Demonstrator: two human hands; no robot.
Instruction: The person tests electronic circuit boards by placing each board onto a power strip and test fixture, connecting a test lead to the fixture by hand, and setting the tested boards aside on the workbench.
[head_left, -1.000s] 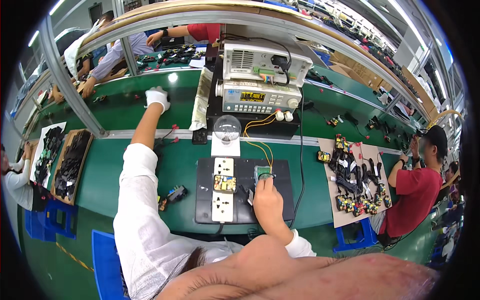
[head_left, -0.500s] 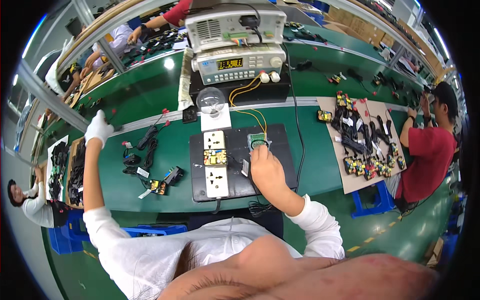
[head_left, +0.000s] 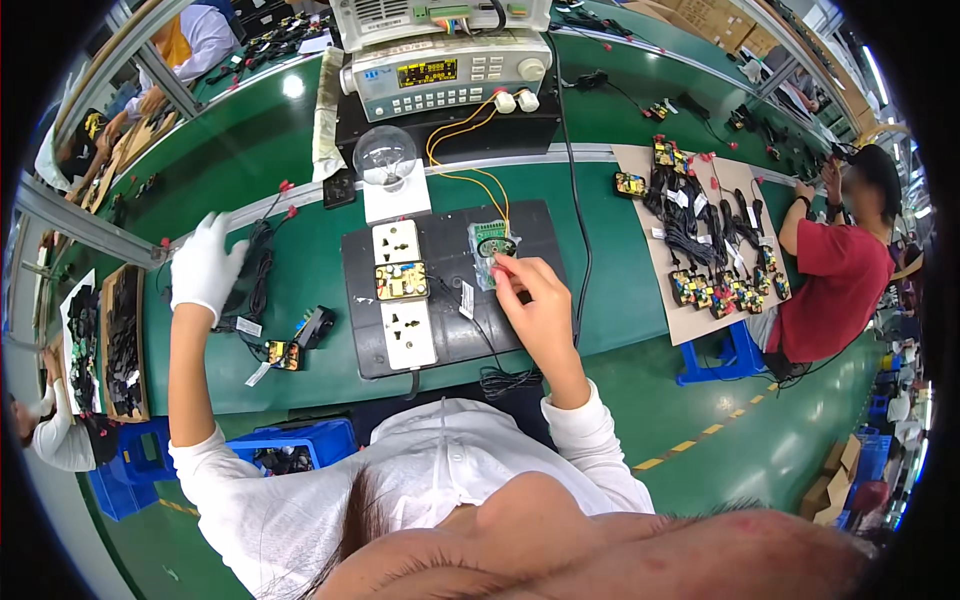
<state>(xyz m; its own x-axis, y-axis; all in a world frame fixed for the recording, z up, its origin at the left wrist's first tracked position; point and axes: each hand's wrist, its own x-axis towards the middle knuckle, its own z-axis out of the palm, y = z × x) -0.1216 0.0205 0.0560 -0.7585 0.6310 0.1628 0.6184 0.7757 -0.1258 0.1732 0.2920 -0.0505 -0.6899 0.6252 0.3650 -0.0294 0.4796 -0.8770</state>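
Note:
My left hand [head_left: 208, 265], in a white glove, hovers with spread fingers beside black cables [head_left: 260, 265] on the left of the bench; nothing shows in its grasp. My bare right hand [head_left: 540, 308] is at the near edge of a small green circuit board [head_left: 490, 238], thumb and forefinger pinched together. What they pinch is too small to make out. The board lies on a black panel [head_left: 450, 235]. Left of it, a bare yellow power-supply board [head_left: 401, 281] sits across a white socket strip [head_left: 411, 340]. A thin black cord with a white tag [head_left: 467, 299] runs beside my right hand.
A bench meter [head_left: 450, 75] stands behind, with yellow wires running to the green board. A glass bulb [head_left: 385, 158] is left of it. Another power-supply board [head_left: 284, 354] lies left. Cardboard [head_left: 665, 300] at right holds several corded boards. A person in red [head_left: 835, 270] sits beyond.
The view has shifted, so the bench sits higher and further left. My left hand has come rightward and nearer, over the cables, its fingers now spread. My right fingers have drawn back slightly, uncovering more board.

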